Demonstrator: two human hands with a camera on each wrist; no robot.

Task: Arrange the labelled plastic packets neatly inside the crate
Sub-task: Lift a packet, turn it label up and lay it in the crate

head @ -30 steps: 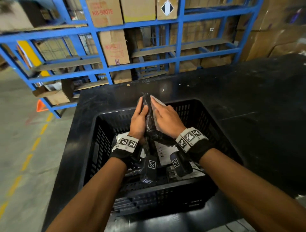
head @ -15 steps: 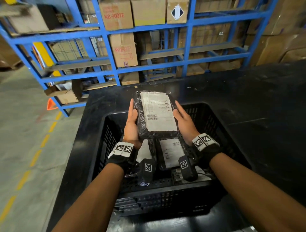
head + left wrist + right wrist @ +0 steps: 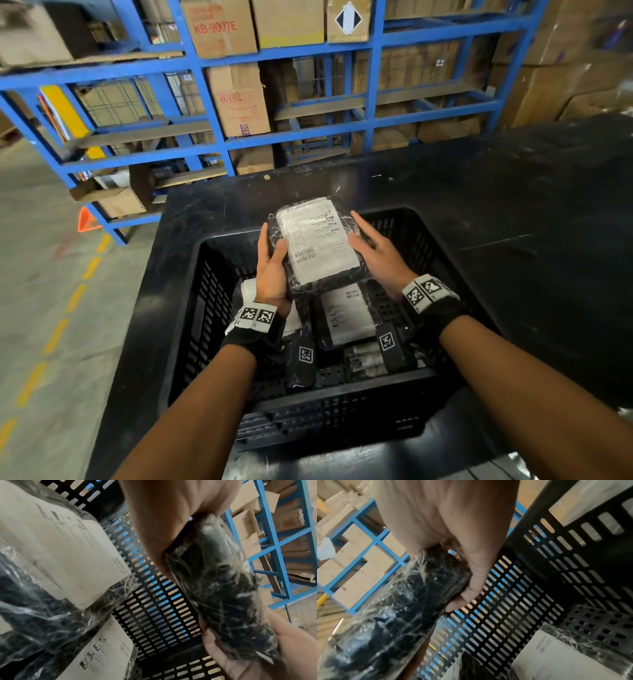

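I hold a black plastic packet [image 3: 317,246] with a white label facing up, above the far half of the black perforated crate [image 3: 205,274]. My left hand [image 3: 272,270] grips its left edge, thumb on top. My right hand [image 3: 375,251] grips its right edge, thumb on the label. The left wrist view shows the packet [image 3: 221,588] edge-on with fingers [image 3: 231,654] under it. In the right wrist view the fingers [image 3: 471,585] curl under the packet [image 3: 399,608]. More labelled packets [image 3: 346,317] lie on the crate floor, partly hidden by my wrists.
The crate sits on a black table [image 3: 513,205] that stretches away to the right. Blue shelving [image 3: 308,92] with cardboard boxes stands behind it. A concrete floor [image 3: 41,274] with a yellow dashed line lies to the left. The crate's right floor [image 3: 583,622] shows bare.
One second ago the packet stood on edge between my palms. It has since been turned flat, label up, and my hands have spread to its left and right edges.
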